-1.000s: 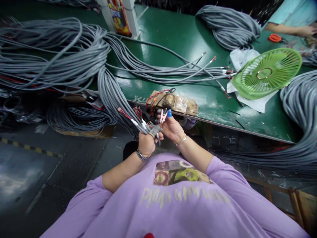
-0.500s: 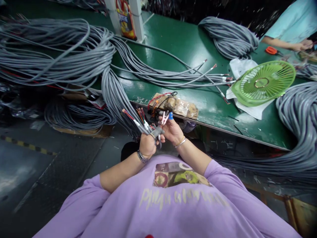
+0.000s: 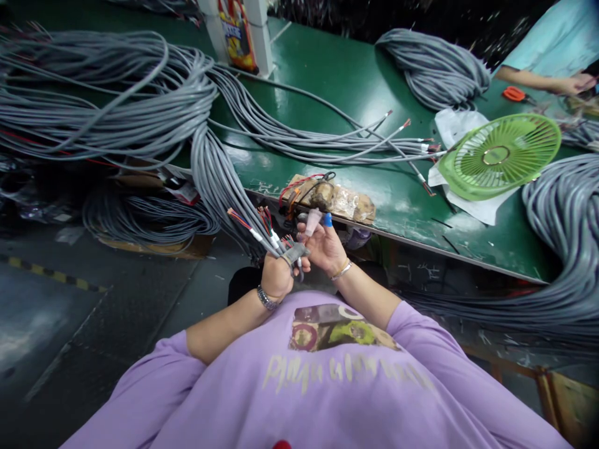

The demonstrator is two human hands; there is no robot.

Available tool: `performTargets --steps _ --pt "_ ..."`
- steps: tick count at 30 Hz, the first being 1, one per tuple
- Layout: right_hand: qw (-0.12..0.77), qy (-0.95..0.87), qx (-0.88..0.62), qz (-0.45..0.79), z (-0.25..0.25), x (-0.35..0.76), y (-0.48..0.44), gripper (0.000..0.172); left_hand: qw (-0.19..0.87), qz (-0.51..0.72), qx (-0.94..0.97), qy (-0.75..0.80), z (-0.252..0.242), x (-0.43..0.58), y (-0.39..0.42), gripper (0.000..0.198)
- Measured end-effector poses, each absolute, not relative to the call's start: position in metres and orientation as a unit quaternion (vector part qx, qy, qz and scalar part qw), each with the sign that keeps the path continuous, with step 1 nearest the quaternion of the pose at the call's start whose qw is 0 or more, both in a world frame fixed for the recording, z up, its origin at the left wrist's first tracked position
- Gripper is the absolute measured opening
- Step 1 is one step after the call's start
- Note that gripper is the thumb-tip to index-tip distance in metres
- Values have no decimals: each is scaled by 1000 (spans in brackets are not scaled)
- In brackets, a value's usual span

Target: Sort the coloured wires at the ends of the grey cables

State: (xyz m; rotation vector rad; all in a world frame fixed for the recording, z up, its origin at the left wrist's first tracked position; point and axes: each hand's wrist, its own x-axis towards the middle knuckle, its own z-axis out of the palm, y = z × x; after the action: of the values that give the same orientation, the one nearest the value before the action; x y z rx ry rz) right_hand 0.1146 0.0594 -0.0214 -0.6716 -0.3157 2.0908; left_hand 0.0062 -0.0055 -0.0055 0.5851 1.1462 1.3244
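Observation:
Below the front edge of the green table, my left hand [image 3: 277, 274] is closed round the ends of several grey cables [image 3: 222, 181], whose stripped tips show red, blue and white wires. A dark grey wrapped piece [image 3: 294, 252] sticks out at its fingers. To its right, my right hand [image 3: 328, 249] holds a small pale pink tool [image 3: 312, 222], blurred, between its fingers. One finger wears a blue cover [image 3: 328, 219]. The fingertips of both hands are close together.
Beyond my hands, a taped cardboard piece [image 3: 349, 202] with wires lies on the green table [image 3: 322, 68]. Cable coils [image 3: 435, 68] and a green fan [image 3: 500, 156] are on the table. At the upper right, a person's hand [image 3: 578, 83] is near orange-handled scissors [image 3: 515, 94].
My right hand has turned and its fingers have spread a little, with the pink tool tilted and blurred. The left hand and the cable ends have shifted slightly left.

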Motion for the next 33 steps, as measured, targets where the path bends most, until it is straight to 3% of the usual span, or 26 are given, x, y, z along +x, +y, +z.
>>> performTargets --steps 10,16,22,29,33 --pt "363 -192 -277 869 -45 135 42 35 576 560 309 509 -21 -10 -21 27" --pt "375 -367 -345 778 -32 136 25 41 556 552 356 510 -34 -13 -22 28" --pt "379 -430 -397 717 -16 133 20 35 545 533 389 518 -45 -16 -23 27" --pt "411 -348 -443 717 -21 136 28 16 554 528 385 516 -40 -16 -23 27" --pt "492 -223 -469 699 -22 150 36 20 548 542 376 515 -38 -16 -24 24"
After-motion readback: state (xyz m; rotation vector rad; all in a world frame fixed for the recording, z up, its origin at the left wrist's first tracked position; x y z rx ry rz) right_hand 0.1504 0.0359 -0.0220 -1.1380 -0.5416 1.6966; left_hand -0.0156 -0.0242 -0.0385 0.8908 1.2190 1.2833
